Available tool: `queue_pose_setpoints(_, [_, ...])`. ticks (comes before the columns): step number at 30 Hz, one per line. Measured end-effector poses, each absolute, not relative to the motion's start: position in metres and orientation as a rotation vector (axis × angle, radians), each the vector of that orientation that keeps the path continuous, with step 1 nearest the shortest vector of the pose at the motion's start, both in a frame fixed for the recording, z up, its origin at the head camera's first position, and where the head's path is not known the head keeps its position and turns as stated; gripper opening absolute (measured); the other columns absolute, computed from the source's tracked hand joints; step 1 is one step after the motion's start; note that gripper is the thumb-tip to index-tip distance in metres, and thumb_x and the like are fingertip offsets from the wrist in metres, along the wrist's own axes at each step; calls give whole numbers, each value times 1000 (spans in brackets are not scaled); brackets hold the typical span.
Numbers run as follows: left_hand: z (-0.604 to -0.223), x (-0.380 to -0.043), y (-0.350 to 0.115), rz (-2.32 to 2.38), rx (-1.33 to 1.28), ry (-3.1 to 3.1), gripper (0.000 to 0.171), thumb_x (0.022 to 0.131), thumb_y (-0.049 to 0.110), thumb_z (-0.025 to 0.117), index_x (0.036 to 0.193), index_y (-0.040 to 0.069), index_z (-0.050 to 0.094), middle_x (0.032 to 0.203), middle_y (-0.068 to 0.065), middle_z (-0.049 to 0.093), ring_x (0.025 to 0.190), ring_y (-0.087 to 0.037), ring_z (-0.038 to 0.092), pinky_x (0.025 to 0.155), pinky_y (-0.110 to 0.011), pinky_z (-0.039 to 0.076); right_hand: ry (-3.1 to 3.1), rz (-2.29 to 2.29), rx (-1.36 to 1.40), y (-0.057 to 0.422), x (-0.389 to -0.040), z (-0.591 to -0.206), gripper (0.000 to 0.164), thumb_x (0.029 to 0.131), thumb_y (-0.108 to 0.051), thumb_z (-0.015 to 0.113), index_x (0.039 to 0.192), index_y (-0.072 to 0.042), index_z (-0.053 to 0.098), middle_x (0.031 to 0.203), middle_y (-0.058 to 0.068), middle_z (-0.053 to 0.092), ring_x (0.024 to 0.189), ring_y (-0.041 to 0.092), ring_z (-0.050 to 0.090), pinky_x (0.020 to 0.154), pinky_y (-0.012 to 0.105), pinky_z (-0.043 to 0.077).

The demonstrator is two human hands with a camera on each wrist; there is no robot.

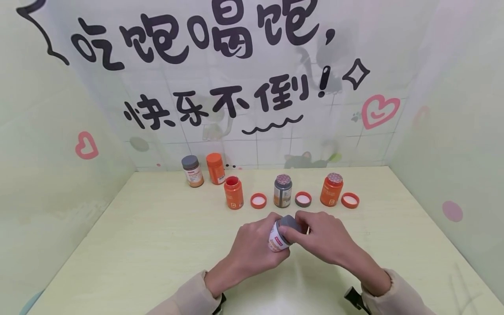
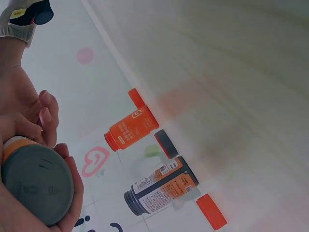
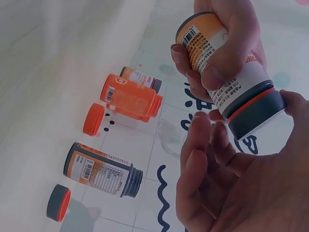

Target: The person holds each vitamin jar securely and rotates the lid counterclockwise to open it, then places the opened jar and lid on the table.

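Over the front middle of the table, my left hand grips a small bottle with a white and orange label. The bottle is tilted, its grey cap towards my right hand. Thumb and fingers of the right hand pinch that cap at its sides. In the right wrist view a thin red-orange band shows between the bottle and its dark cap; the cap sits on the neck. The left wrist view shows the bottle's dark round base, with left fingers wrapped around it.
Behind the hands stand an orange bottle, a grey bottle and another orange bottle, each uncapped. Caps lie beside them, insides up. A grey-capped bottle and an orange-capped bottle stand back left. Walls enclose three sides.
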State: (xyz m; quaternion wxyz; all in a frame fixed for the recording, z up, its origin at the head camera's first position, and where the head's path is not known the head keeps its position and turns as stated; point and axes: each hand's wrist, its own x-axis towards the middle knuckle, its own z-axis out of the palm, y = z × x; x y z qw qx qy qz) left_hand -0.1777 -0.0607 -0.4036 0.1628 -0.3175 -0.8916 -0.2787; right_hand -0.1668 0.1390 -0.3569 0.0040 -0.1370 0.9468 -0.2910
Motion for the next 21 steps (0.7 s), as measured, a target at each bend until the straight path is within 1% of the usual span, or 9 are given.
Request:
queue_pose_setpoints(2, [-403, -178, -61, -797, -908, -2553, 51, 75, 30, 85, 116, 13, 60, 83, 6, 69, 63, 1, 54, 55, -10, 43, 2964, -919, -433, 139, -167, -358, 42, 90, -64, 63, 74, -27, 54, 63, -11, 55, 55, 9, 49, 52, 26, 38])
queue_pose_setpoints(5, [-403, -178, -61, -804, -906, -2563, 51, 76, 30, 85, 117, 13, 60, 85, 5, 71, 64, 1, 55, 56, -10, 44, 2955, -937, -451, 139, -167, -358, 39, 89, -63, 65, 77, -27, 55, 63, -10, 56, 55, 9, 50, 52, 26, 39])
queue_pose_setpoints(8, [-403, -178, -61, -802, -902, -2562, 51, 76, 30, 85, 117, 13, 60, 86, 5, 71, 64, 1, 56, 57, -10, 44, 2936, -942, -490, 139, -167, -357, 35, 90, -60, 66, 85, -27, 56, 66, -12, 57, 56, 8, 52, 52, 26, 41])
queue_pose_setpoints(12, [-403, -178, -62, -797, -902, -2557, 51, 76, 30, 85, 117, 13, 60, 86, 5, 72, 65, 0, 57, 57, -11, 44, 2904, -936, -544, 142, -166, -356, 30, 90, -55, 67, 100, -28, 57, 72, -14, 60, 60, 6, 54, 54, 26, 44])
queue_pose_setpoints(16, [-404, -178, -62, -804, -901, -2558, 51, 76, 30, 85, 117, 13, 60, 86, 5, 72, 65, 0, 57, 57, -11, 44, 2877, -939, -589, 144, -164, -354, 36, 90, -51, 69, 114, -27, 56, 77, -15, 62, 62, 5, 55, 55, 26, 45])
queue_pose_setpoints(19, [-403, -178, -61, -804, -899, -2556, 52, 76, 30, 85, 117, 13, 60, 86, 5, 72, 65, 0, 57, 57, -11, 44, 2873, -948, -607, 144, -164, -354, 43, 89, -52, 70, 119, -26, 55, 79, -16, 63, 62, 6, 56, 55, 25, 46])
queue_pose_setpoints(21, [-403, -178, -61, -804, -900, -2553, 51, 76, 30, 85, 117, 13, 60, 86, 5, 72, 65, 0, 57, 57, -11, 44, 2880, -955, -583, 143, -163, -354, 45, 89, -55, 69, 120, -26, 54, 81, -15, 64, 63, 6, 57, 56, 25, 46])
